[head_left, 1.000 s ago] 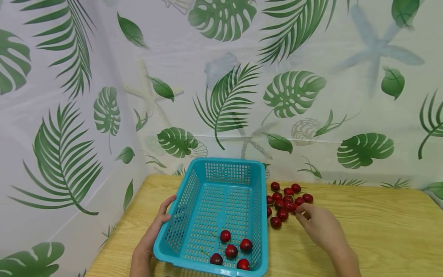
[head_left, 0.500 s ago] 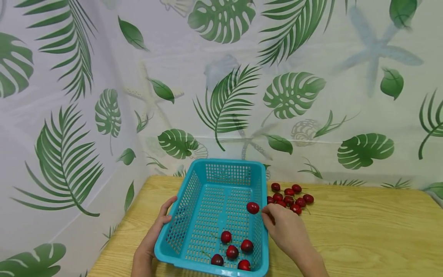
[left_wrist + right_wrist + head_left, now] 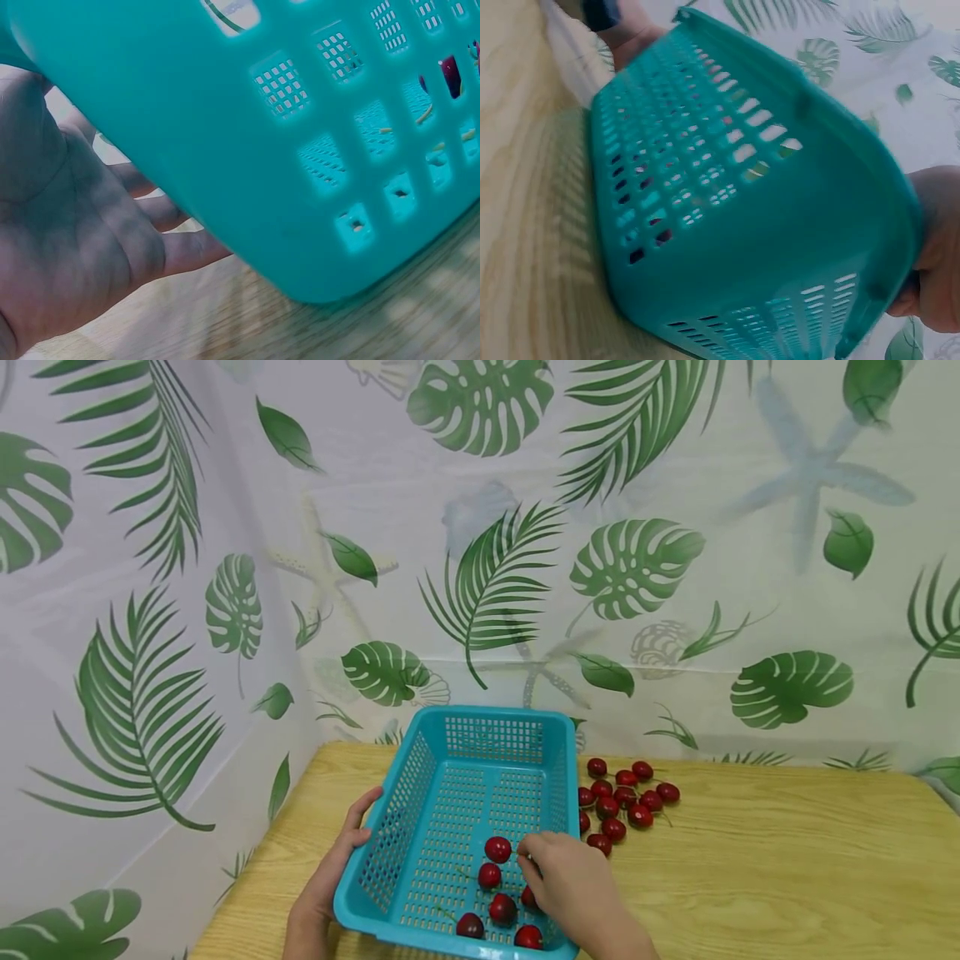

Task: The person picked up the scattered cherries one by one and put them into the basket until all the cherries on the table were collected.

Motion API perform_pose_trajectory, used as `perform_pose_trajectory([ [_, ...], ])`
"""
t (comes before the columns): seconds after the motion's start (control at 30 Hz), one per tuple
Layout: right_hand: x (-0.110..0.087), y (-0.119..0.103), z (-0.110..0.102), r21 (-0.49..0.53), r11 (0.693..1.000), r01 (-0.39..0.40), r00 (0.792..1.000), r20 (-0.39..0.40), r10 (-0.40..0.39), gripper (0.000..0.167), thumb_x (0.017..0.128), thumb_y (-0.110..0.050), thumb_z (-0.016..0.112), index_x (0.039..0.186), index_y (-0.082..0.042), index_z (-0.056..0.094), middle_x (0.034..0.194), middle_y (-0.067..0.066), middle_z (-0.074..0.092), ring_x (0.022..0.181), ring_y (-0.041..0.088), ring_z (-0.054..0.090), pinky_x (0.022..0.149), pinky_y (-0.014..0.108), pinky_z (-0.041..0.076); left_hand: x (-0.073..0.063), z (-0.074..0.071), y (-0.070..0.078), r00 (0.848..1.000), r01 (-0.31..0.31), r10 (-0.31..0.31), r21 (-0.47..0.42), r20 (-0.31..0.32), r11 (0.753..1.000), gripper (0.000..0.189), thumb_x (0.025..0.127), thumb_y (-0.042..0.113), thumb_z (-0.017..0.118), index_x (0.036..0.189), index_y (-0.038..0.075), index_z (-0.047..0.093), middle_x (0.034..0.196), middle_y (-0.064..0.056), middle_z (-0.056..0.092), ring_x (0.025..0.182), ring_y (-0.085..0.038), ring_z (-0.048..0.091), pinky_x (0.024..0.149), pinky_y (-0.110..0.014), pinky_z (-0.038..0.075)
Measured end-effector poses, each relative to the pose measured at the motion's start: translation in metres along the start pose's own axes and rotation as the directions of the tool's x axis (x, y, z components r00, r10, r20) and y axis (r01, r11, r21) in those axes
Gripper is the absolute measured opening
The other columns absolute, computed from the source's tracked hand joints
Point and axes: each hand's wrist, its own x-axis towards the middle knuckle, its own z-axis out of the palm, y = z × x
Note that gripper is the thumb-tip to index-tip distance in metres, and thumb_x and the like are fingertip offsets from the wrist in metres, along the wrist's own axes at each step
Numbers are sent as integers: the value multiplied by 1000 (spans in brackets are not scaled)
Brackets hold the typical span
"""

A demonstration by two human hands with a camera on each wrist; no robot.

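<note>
A teal plastic basket (image 3: 555, 752) with slotted walls stands on the wooden table, several red cherries (image 3: 502, 909) lying at its near end. My left hand (image 3: 335, 860) rests against the basket's left side; in the left wrist view its palm faces the camera, and the relaxed fingers (image 3: 191, 250) reach to the wall. Inside the basket, my right hand (image 3: 573, 885) pinches the stem of a cherry (image 3: 498, 849), whose red body hangs left of the fingertips. That hand hides part of another cherry below it. In the right wrist view, the basket wall (image 3: 780, 225) covers most of the right hand.
More cherries (image 3: 625, 797) with stems lie in a loose group on the wooden table (image 3: 787, 852), just right of the basket. Behind the table hangs a white cloth (image 3: 675, 460) printed with green leaves, which also covers the left side.
My right hand has carried a cherry from the group on the table over the right rim into the basket. My left hand and the basket have stayed in place.
</note>
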Motion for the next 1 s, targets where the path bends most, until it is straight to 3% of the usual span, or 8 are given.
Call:
perform_pose_trajectory([
  [0.17, 1, -3, 5, -72, 997, -30, 997, 71, 36, 13, 82, -14, 77, 73, -18, 68, 67, -8, 63, 58, 9, 54, 50, 25, 41, -2, 0, 2, 997, 82, -82, -31, -15, 996, 59, 97, 22, 29, 154, 32, 18, 156, -26, 18, 128, -40, 40, 92, -44, 46],
  [0.23, 3, -4, 6, -112, 993, -49, 992, 111, 62, 15, 82, -14, 76, 70, -18, 66, 63, -8, 60, 56, 10, 51, 49, 27, 40, 0, -1, 2, 998, 65, -65, -23, -10, 998, 61, 98, 20, 29, 157, 25, 13, 157, -28, 16, 130, -42, 37, 94, -43, 44],
  [0.3, 5, -7, 7, -163, 985, -58, 986, 146, 82, 16, 82, -15, 75, 69, -17, 66, 60, -7, 58, 55, 12, 49, 49, 30, 41, -1, -1, 3, 996, 84, -85, -33, -17, 996, 60, 97, 22, 30, 155, 31, 17, 157, -24, 16, 129, -42, 37, 92, -44, 45],
  [0.4, 7, -11, 8, -230, 971, -67, 977, 181, 110, 13, 80, -11, 75, 70, -14, 67, 59, -3, 57, 57, 16, 51, 50, 35, 45, 4, -1, 0, 1000, -3, 3, -1, -7, 1000, 60, 96, 16, 30, 152, 36, 24, 158, -29, 13, 134, -41, 33, 96, -37, 43],
  [0.5, 7, -13, 9, -266, 961, -72, 970, 207, 130, 10, 74, -7, 76, 73, -11, 68, 61, 1, 60, 62, 19, 55, 53, 39, 48, 8, -2, -5, 996, -89, 90, 14, -9, 996, 60, 93, 10, 32, 139, 48, 39, 155, -27, 19, 132, -27, 40, 97, -30, 42],
  [0.57, 6, -13, 10, -278, 958, -71, 968, 213, 134, 12, 70, -6, 78, 74, -11, 68, 63, 2, 61, 64, 20, 56, 53, 40, 49, 11, -2, -7, 988, -152, 152, 27, 3, 988, 62, 91, 7, 33, 133, 52, 43, 150, -18, 29, 127, -14, 45, 97, -26, 41],
  [0.77, 4, -12, 10, -266, 962, -56, 981, 163, 102, 14, 71, -5, 77, 69, -14, 65, 59, -1, 58, 59, 18, 54, 47, 36, 44, 14, -6, -11, 974, -218, 217, -1, 67, 976, 63, 91, 7, 33, 129, 56, 46, 131, 23, 39, 118, 2, 48, 96, -22, 40],
  [1.0, 3, -10, 10, -216, 975, -59, 986, 140, 91, 13, 80, -13, 76, 70, -16, 67, 56, -5, 55, 52, 13, 47, 45, 30, 39, 16, -12, -17, 964, -245, 245, -7, 104, 969, 60, 92, 11, 37, 130, 57, 45, 131, 33, 41, 118, 5, 46, 96, -20, 39],
])
